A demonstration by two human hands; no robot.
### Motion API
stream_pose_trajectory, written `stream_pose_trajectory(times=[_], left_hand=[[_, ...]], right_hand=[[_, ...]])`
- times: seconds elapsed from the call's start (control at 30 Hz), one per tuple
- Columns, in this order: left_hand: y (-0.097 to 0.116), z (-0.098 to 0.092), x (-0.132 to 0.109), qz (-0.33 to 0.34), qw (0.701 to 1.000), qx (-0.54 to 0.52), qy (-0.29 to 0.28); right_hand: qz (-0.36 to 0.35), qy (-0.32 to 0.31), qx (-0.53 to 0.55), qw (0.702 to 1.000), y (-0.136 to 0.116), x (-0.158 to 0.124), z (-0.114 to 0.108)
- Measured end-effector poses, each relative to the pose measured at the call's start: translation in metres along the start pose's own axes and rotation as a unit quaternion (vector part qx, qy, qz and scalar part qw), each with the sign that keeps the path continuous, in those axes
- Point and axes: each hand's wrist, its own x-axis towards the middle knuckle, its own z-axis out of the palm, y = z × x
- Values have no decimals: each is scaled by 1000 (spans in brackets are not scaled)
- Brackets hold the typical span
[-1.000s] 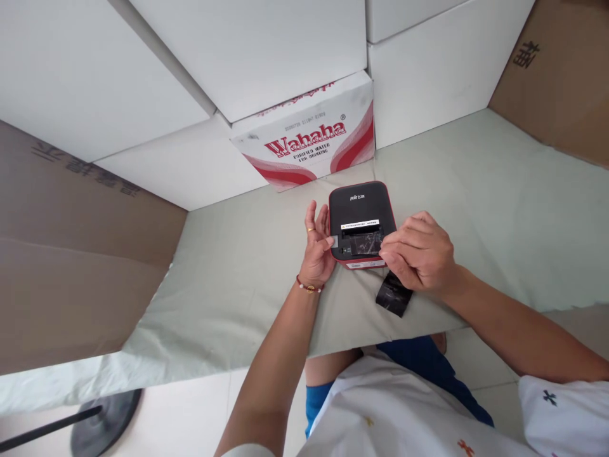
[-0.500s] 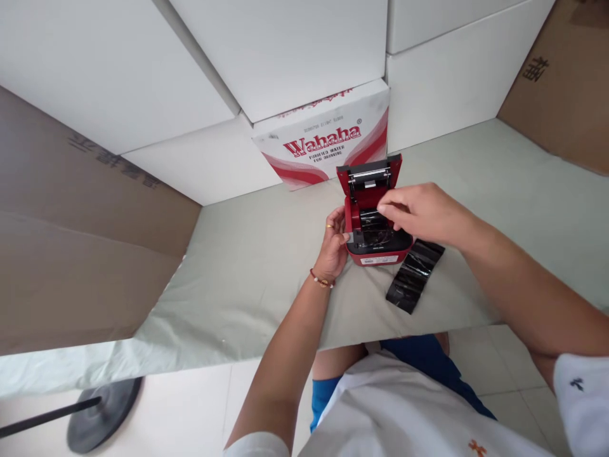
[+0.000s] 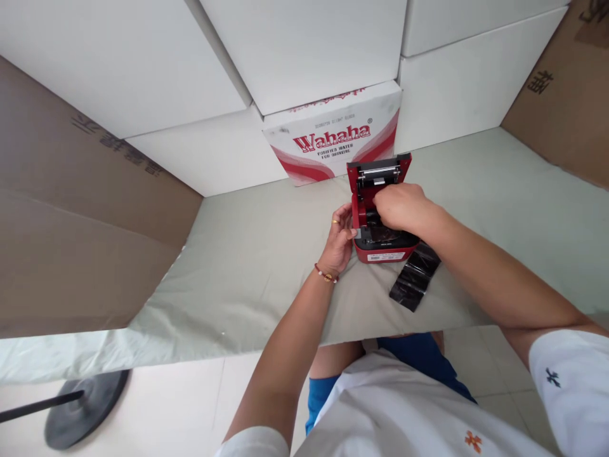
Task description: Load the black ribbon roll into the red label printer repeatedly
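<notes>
A small red and black printer (image 3: pixel 385 247) stands on the pale green cloth of the table (image 3: pixel 266 273), its lid (image 3: pixel 378 171) raised upright. My left hand (image 3: pixel 341 238) rests against the printer's left side, thumb on its edge and fingers curled. My right hand (image 3: pixel 399 206) reaches into the open paper bay from the right with its fingers bent down; what they touch inside is hidden. A black glossy strip (image 3: pixel 415 274) lies on the cloth just right of the printer, under my right forearm.
A Wahaha water carton (image 3: pixel 333 136) stands right behind the printer among stacked white boxes (image 3: pixel 304 51). Brown cardboard walls (image 3: pixel 71 222) close off the left and the far right. A black stand base (image 3: pixel 83 406) sits on the floor at lower left.
The printer's lid went from closed to raised. My right hand left the black strip on the cloth and moved up into the open bay. My left hand stayed at the printer's side.
</notes>
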Motion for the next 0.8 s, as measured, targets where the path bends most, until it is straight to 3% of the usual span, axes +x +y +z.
stream_pose_trajectory(times=[0.13,0.23,0.3,0.37,0.5,0.57,0.63,0.7,0.8], left_hand=[[1,1,0,2,1000,-1,-3],[0,1,1,5,1000,8,-2],[0,1,1,2,1000,12,-1],[0,0,1,0,1000,12,-2],[0,0,1,-4,1000,2,-1],[0,0,1,-5,1000,-2,0],[1,0,1,-4,1000,-3,-2],[2,0,1,-4,1000,-4,-2],[2,-1,1,-8,1000,-4,1]], right_hand=[[28,15,-49,998,-8,-26,-25],[-7,58,14,998,-7,-65,-56],[18,51,103,993,12,-97,-75],[105,48,137,984,47,-128,-84],[226,15,70,972,131,-176,-66],[238,-7,46,970,153,-192,-49],[211,32,27,977,152,-202,-32],[158,69,31,984,136,-205,-18],[84,23,37,996,105,-195,-3]])
